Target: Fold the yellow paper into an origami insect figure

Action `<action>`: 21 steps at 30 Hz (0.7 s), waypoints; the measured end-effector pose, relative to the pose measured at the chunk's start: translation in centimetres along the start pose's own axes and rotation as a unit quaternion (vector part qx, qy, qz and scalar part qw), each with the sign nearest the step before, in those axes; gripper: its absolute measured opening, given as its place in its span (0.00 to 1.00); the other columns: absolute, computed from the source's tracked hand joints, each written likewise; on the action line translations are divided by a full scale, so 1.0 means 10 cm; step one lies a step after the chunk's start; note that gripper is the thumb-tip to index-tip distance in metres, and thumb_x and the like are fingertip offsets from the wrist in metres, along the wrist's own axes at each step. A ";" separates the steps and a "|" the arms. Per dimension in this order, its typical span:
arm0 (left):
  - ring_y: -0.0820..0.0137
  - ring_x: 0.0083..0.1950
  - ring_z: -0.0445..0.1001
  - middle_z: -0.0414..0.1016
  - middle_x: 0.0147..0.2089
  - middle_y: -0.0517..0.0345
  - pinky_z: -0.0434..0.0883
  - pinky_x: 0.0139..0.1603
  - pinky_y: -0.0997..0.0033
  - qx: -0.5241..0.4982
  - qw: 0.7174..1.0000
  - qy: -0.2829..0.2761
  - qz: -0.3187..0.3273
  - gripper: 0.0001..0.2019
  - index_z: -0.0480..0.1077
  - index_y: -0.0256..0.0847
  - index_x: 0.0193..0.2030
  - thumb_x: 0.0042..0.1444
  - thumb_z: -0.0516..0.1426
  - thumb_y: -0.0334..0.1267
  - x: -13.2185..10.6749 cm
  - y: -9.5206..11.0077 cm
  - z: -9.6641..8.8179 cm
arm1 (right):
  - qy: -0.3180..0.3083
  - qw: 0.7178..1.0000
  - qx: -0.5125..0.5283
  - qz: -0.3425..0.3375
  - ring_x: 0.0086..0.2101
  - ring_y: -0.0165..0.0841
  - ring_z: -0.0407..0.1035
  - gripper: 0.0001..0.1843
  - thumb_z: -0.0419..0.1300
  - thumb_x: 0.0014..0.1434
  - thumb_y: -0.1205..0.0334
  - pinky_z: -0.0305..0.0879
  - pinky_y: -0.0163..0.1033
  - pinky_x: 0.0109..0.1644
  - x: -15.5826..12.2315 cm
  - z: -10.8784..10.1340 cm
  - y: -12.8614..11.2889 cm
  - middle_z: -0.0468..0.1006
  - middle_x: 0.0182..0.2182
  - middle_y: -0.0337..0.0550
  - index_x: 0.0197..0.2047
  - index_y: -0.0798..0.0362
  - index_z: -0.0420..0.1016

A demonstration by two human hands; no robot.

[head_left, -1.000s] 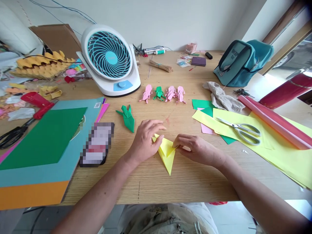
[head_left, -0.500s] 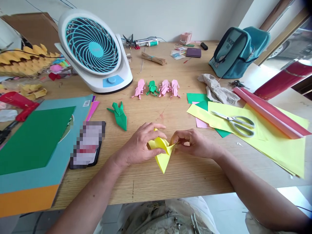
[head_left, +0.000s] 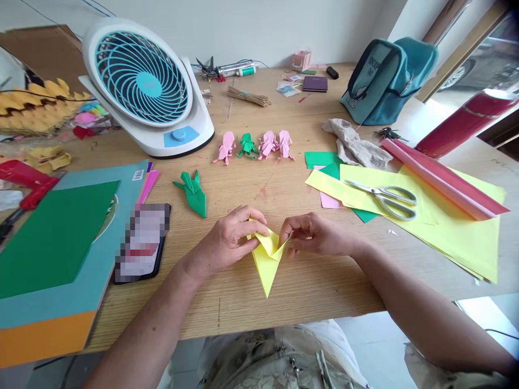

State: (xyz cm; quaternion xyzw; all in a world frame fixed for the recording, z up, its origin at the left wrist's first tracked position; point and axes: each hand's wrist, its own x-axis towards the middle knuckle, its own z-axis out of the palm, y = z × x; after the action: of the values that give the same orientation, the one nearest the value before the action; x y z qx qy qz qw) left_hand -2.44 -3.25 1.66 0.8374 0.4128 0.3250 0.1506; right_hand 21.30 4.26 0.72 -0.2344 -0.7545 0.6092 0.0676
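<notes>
Yellow folded paper (head_left: 265,270) sits on the bench (head_left: 312,297) near its front edge, btwn the 2 hands, directly before the person. Long axis runs approx. front-to-back: narrow pt. aimed at the person, wider end w/ raised flap up under the fingers.

L hand (head_left: 232,236): grip loosely closed, fingers curled over the paper's upper L side, thumb just below them; paper held there. R hand (head_left: 314,235): grip nearly closed, thumb + fingertips pinching the flap's R corner; exact contact partly hidden by the fingers.

Key relation: flap corner is right at the R grip, on its L side, so R hand is nearer that corner; L hand covers more of the upper L. Pt. end lies below both grips, untouched.

Nearby: green origami fig. (head_left: 196,199) up-L of L hand, phone (head_left: 141,248) (screen blurred) farther L, scissors (head_left: 395,201) on yellow sheets (head_left: 466,246) off to the R, well apart from R hand.
</notes>
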 end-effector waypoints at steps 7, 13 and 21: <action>0.69 0.47 0.74 0.75 0.45 0.53 0.70 0.48 0.70 0.068 0.997 -0.006 0.032 0.10 0.75 0.40 0.41 0.61 0.55 0.24 0.00 0.06 -0.05 | -0.033 0.999 -0.003 -0.004 0.33 0.31 0.78 0.05 0.60 0.60 0.64 0.70 0.32 0.33 0.01 0.04 -0.01 0.82 0.33 0.41 0.38 0.55 0.76; 0.71 0.44 0.74 0.76 0.48 0.55 0.68 0.45 0.69 0.114 0.992 -0.018 0.049 0.08 0.73 0.40 0.43 0.63 0.55 0.26 -0.04 0.08 -0.09 | 0.007 0.991 -0.113 -0.067 0.33 0.29 0.73 0.05 0.61 0.59 0.66 0.69 0.33 0.35 0.00 0.03 -0.03 0.79 0.33 0.41 0.38 0.56 0.77; 0.67 0.43 0.72 0.78 0.44 0.51 0.68 0.44 0.64 0.190 0.977 0.001 0.094 0.06 0.73 0.36 0.44 0.63 0.55 0.26 -0.03 0.23 -0.18 | 0.072 0.964 -0.200 -0.163 0.37 0.30 0.72 0.06 0.62 0.57 0.73 0.68 0.36 0.42 -0.06 -0.06 -0.10 0.76 0.36 0.41 0.36 0.54 0.76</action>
State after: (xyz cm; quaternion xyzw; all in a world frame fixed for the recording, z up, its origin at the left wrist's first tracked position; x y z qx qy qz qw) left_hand -2.39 -4.95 4.04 0.8855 0.3867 0.2540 -0.0424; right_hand 21.82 4.40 1.93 -0.1604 -0.8820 0.4085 0.1717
